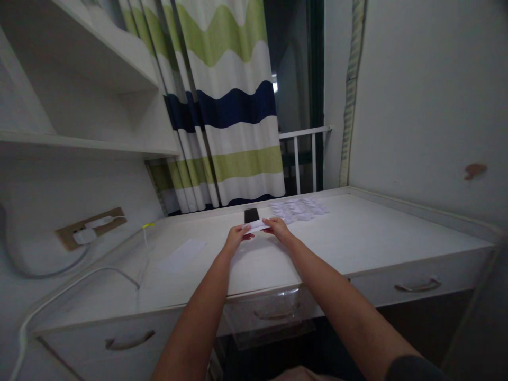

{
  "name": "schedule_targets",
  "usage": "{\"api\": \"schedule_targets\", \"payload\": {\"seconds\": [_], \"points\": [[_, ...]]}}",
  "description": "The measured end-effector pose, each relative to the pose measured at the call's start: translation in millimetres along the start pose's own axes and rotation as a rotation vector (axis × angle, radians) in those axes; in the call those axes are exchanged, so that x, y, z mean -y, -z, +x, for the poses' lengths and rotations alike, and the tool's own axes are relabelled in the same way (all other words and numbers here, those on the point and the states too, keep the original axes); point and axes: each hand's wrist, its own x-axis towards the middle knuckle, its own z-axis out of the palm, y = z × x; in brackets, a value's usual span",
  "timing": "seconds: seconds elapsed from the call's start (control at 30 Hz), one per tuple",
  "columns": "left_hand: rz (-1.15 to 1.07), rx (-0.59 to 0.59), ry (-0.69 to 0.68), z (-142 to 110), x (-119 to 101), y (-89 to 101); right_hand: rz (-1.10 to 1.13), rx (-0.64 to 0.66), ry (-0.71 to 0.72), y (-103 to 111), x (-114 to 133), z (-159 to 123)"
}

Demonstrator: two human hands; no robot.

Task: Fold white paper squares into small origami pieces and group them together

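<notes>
Between my two hands a narrow folded strip of white paper (257, 226) is stretched level above the desk. My left hand (238, 236) pinches its left end, and my right hand (278, 228) pinches the right end. Just behind the strip lies a black phone-like object (251, 215), partly covered by the paper and fingers. Several small white folded paper pieces (299, 209) are laid out in rows beyond my right hand. Flat on the desk, left of my left hand, rests a stack or sheet of white paper (184, 254).
The white desk (377, 227) has drawers with metal handles along its front. A clear plastic bag (270, 317) hangs at the front edge. White cable (99, 270) runs along the left side below a wall socket (89, 230). A striped curtain (238, 106) hangs behind.
</notes>
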Motion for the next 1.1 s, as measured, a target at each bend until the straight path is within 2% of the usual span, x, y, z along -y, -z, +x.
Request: {"api": "schedule_targets", "payload": {"seconds": [0.27,0.4,0.53,0.7,0.87,1.1], "points": [[-0.101,-0.069,0.001,6,3,1.2,-0.002,0.033,0.020,-4,2,-4],[-0.116,-0.023,0.015,3,2,0.7,-0.026,0.082,0.067,-4,3,-6],[0.036,0.039,0.008,1,1,-1.2,-0.051,0.080,0.081,-3,0,-4],[0.143,-0.047,-0.070,5,4,-1.8,-0.088,0.070,0.079,-3,-4,-2],[0.065,-0.083,-0.044,4,5,-2.5,-0.103,0.096,0.097,-4,-5,-1],[-0.027,-0.114,-0.015,5,4,-4.3,-0.129,0.000,0.162,-3,-8,1]]}}
